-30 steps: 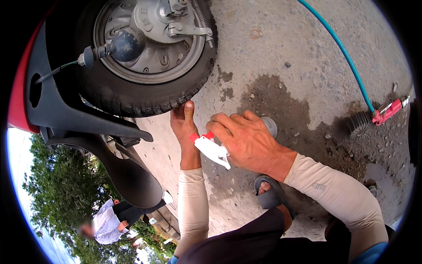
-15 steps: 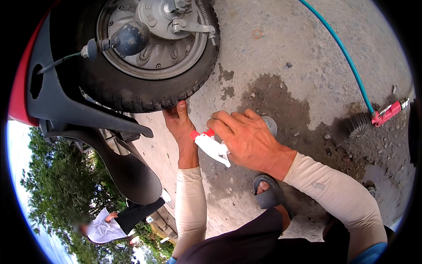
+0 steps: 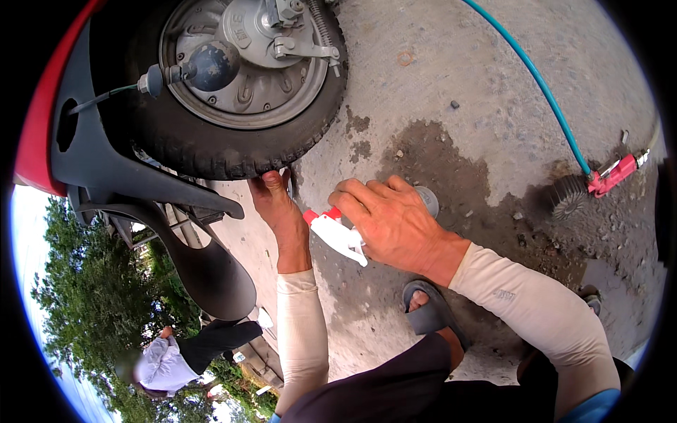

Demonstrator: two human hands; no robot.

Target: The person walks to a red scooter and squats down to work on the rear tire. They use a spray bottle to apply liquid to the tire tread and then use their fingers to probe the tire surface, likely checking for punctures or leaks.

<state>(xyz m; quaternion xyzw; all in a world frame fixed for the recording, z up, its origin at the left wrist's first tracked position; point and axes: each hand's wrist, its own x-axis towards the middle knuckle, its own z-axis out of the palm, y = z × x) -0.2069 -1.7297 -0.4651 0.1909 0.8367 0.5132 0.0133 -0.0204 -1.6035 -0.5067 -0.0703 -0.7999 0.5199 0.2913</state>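
Observation:
My left hand (image 3: pixel 277 211) is at the lower edge of a black tyre (image 3: pixel 211 156) on a scooter's wheel. Its thumb presses against the tread and its other fingers pass out of sight behind the tyre, so it seems to grip it. My right hand (image 3: pixel 400 224) is wrapped around a spray bottle (image 3: pixel 338 236) with a white trigger head and red nozzle. The nozzle tilts toward my left wrist, close to it. Behind the knuckles the clear round end of the bottle shows; my hand covers the rest.
The wheel's grey hub (image 3: pixel 271 39) carries a brake lever and spring. A dark fender (image 3: pixel 134 162) and mudflap (image 3: pixel 222 282) hang at left. On wet concrete lie a teal hose (image 3: pixel 543 84) with a red air gun (image 3: pixel 612 176) and a black finned part (image 3: pixel 568 197). A person (image 3: pixel 166 363) stands behind.
My left hand has shifted slightly left along the tyre's edge. My right hand keeps the spray bottle in nearly the same pose. The person behind has turned and moved an arm.

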